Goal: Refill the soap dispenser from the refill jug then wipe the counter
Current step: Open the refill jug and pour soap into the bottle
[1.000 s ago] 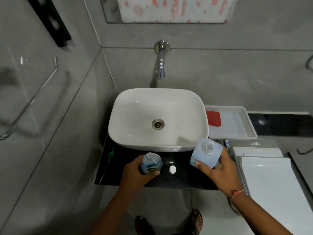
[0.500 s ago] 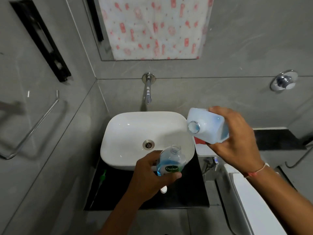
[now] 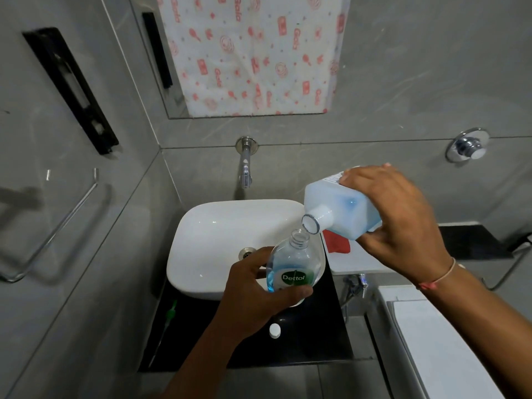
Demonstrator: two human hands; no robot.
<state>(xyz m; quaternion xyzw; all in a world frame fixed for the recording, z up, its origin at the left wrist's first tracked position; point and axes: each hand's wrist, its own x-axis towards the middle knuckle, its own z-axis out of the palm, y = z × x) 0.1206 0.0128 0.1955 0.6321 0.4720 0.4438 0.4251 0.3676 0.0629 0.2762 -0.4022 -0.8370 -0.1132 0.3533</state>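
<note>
My left hand (image 3: pixel 259 292) grips the clear soap dispenser bottle (image 3: pixel 293 262), which has a green Dettol label, a little blue liquid and an uncapped neck. It is held above the front right of the white basin (image 3: pixel 218 234). My right hand (image 3: pixel 397 220) holds the pale blue refill jug (image 3: pixel 342 208), tilted with its open mouth just above and to the right of the dispenser's neck. No liquid is visibly flowing. A small white cap (image 3: pixel 274 331) lies on the black counter (image 3: pixel 201 341). A red cloth (image 3: pixel 336 244) lies in a white tray (image 3: pixel 357 264) to the right.
A wall tap (image 3: pixel 245 165) juts over the basin. A green toothbrush (image 3: pixel 169 312) lies on the counter's left side. A white toilet tank lid (image 3: pixel 437 341) sits at lower right. A towel bar (image 3: pixel 54 226) is on the left wall, a flush knob (image 3: pixel 467 145) at right.
Both bottles were lifted from the counter up over the basin. The jug has tipped further and its mouth has come close to the dispenser's neck.
</note>
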